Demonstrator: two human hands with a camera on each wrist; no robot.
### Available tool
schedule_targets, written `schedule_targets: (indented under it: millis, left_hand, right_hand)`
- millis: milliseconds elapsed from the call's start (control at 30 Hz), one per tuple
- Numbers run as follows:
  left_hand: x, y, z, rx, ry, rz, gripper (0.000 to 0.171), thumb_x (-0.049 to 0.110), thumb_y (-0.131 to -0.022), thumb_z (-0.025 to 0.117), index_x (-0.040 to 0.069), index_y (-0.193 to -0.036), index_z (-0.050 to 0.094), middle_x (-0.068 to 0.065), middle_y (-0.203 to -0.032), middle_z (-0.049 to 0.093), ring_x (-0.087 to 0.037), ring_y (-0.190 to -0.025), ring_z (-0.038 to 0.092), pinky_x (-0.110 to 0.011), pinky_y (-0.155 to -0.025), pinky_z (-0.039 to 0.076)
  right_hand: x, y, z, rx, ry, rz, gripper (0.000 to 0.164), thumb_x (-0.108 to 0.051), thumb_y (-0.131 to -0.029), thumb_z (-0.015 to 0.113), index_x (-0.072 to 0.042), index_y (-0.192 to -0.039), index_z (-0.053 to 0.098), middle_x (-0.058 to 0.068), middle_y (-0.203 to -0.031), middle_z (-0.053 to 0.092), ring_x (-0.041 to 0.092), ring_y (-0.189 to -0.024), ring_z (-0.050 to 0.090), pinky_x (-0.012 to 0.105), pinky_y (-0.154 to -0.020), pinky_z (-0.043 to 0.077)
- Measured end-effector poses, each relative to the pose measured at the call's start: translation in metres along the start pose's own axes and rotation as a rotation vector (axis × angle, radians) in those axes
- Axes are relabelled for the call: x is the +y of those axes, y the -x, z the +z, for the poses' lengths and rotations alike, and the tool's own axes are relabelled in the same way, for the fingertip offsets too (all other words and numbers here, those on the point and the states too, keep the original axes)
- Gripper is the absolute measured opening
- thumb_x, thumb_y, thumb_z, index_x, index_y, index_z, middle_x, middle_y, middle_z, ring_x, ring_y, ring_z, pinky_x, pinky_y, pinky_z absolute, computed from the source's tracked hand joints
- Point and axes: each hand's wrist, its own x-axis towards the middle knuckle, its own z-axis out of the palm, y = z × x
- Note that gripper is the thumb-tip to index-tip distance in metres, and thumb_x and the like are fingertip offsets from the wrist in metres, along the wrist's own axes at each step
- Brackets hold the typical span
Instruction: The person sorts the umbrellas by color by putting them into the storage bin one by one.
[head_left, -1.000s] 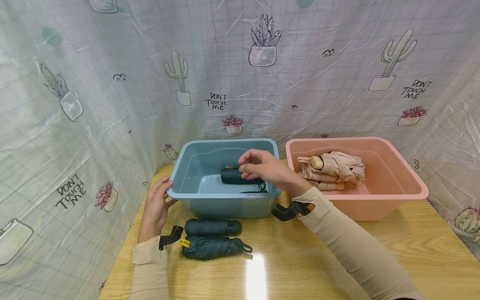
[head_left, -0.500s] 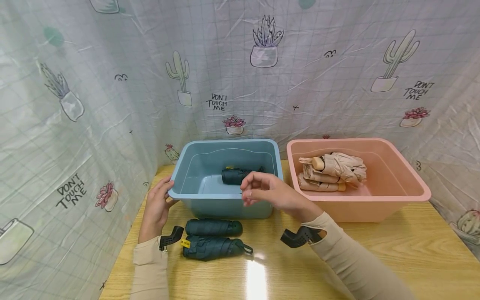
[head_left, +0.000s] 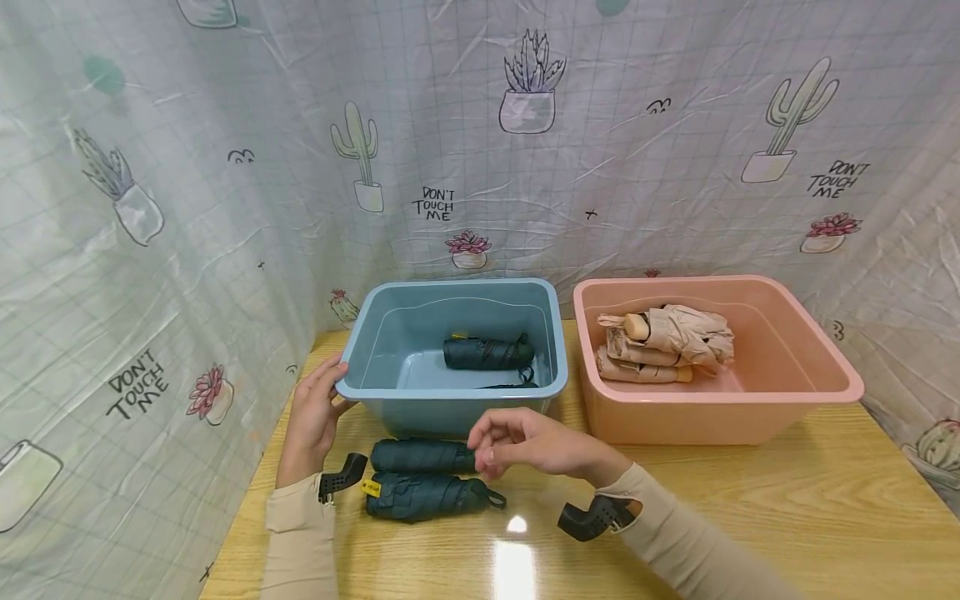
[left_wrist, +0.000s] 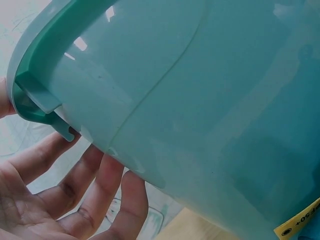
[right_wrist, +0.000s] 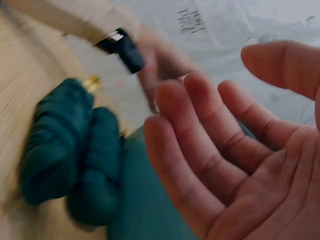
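Observation:
My left hand (head_left: 313, 417) holds the blue plastic bin (head_left: 457, 408) at its left front corner. In the left wrist view, the fingers (left_wrist: 107, 185) touch the bin's outer wall and the thumb lies by the rim. My right hand (head_left: 536, 446) hovers in front of the bin, loosely bent and holding nothing. It partly covers the end of a folded dark green umbrella (head_left: 420, 456) on the table. Nearer me lies another folded green umbrella (head_left: 427, 497) with a yellow tag and wrist loop. Inside the bin is a dark green umbrella (head_left: 483, 353), with part of another below it.
To the right stands a pink bin (head_left: 720, 398) with several folded beige umbrellas (head_left: 675, 333) at its left side. Both bins stand on a wooden table (head_left: 787, 500). A cactus-print curtain (head_left: 465, 150) hangs behind and along the sides.
My right hand has moved from over the blue bin toward me and down, to beside the umbrellas on the table. My left hand has stayed on the bin's corner.

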Motion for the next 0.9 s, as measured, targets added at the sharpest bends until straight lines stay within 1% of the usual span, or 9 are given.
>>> schedule_targets:
  millis: [67,133,233,300,400,533,667,767,900]
  left_hand:
    - [0.0,0.001,0.0,-0.004,-0.001,0.0,0.052,0.032,-0.106,0.057,0.0,-0.147,0.053,0.012,-0.111,0.07,-0.009,-0.103,0.064,-0.034,-0.091,0.052]
    - [0.0,0.001,-0.001,-0.006,-0.005,0.0,0.052,0.032,-0.106,0.057,0.0,-0.147,0.052,0.012,-0.111,0.07,-0.008,-0.104,0.064,-0.033,-0.091,0.052]
    - [0.0,0.001,-0.001,-0.005,-0.012,0.0,0.053,0.033,-0.105,0.058,0.0,-0.146,0.053,0.013,-0.11,0.071,-0.008,-0.104,0.064,-0.032,-0.091,0.053]
    - [0.0,0.001,-0.001,-0.002,-0.014,-0.001,0.053,0.033,-0.105,0.058,0.0,-0.146,0.053,0.013,-0.11,0.071,-0.008,-0.104,0.064,-0.032,-0.09,0.053]
    - [0.0,0.001,-0.001,0.007,-0.01,-0.006,0.053,0.032,-0.105,0.059,0.0,-0.146,0.053,0.014,-0.111,0.071,-0.007,-0.103,0.064,-0.03,-0.088,0.054]
    - [0.0,0.001,-0.001,0.009,0.001,-0.01,0.054,0.032,-0.105,0.059,-0.001,-0.146,0.052,0.014,-0.112,0.07,-0.006,-0.103,0.065,-0.028,-0.085,0.056]
    - [0.0,0.001,-0.002,-0.005,0.007,-0.008,0.054,0.031,-0.105,0.059,-0.001,-0.147,0.05,0.013,-0.114,0.069,-0.005,-0.103,0.065,-0.027,-0.085,0.057]
    - [0.0,0.001,-0.002,-0.018,0.006,-0.003,0.053,0.03,-0.104,0.06,0.0,-0.147,0.051,0.013,-0.115,0.068,-0.006,-0.105,0.064,-0.028,-0.085,0.057]
    - [0.0,0.002,-0.002,-0.042,-0.006,0.006,0.052,0.03,-0.105,0.059,0.001,-0.147,0.051,0.011,-0.116,0.067,-0.008,-0.106,0.062,-0.03,-0.087,0.056]
  right_hand:
    - [0.01,-0.001,0.003,0.028,0.03,0.033,0.026,-0.007,-0.103,0.058,0.01,-0.121,0.056,0.035,-0.106,0.063,0.02,-0.088,0.068,0.044,-0.087,0.06]
    - [0.019,-0.002,0.006,0.059,0.092,0.061,0.027,-0.008,-0.102,0.059,0.011,-0.121,0.057,0.031,-0.104,0.065,0.016,-0.087,0.067,0.035,-0.085,0.059]
    - [0.033,-0.004,0.011,0.104,0.213,0.095,0.027,-0.01,-0.101,0.061,0.009,-0.12,0.06,0.018,-0.101,0.069,0.01,-0.087,0.065,0.024,-0.082,0.055]
    - [0.041,-0.005,0.015,0.126,0.277,0.122,0.025,-0.012,-0.1,0.063,0.005,-0.118,0.063,0.01,-0.1,0.069,0.007,-0.088,0.064,0.021,-0.082,0.053]
    - [0.051,-0.006,0.021,0.151,0.307,0.164,0.022,-0.013,-0.099,0.064,0.001,-0.116,0.065,0.003,-0.1,0.069,0.006,-0.088,0.063,0.021,-0.079,0.052]
    - [0.061,-0.008,0.027,0.202,0.312,0.18,0.02,-0.012,-0.097,0.068,-0.001,-0.113,0.066,0.003,-0.097,0.067,0.008,-0.084,0.061,0.021,-0.075,0.051]
    - [0.067,-0.01,0.031,0.251,0.394,0.18,0.021,-0.014,-0.093,0.072,-0.003,-0.11,0.066,0.004,-0.096,0.066,0.008,-0.081,0.06,0.022,-0.074,0.05]
    - [0.069,-0.01,0.033,0.251,0.466,0.207,0.025,-0.019,-0.092,0.074,-0.006,-0.113,0.067,0.003,-0.101,0.065,0.007,-0.083,0.058,0.022,-0.076,0.05]
    - [0.071,-0.009,0.035,0.219,0.532,0.236,0.034,-0.023,-0.091,0.076,-0.007,-0.12,0.066,0.001,-0.104,0.064,0.009,-0.088,0.058,0.023,-0.079,0.049]
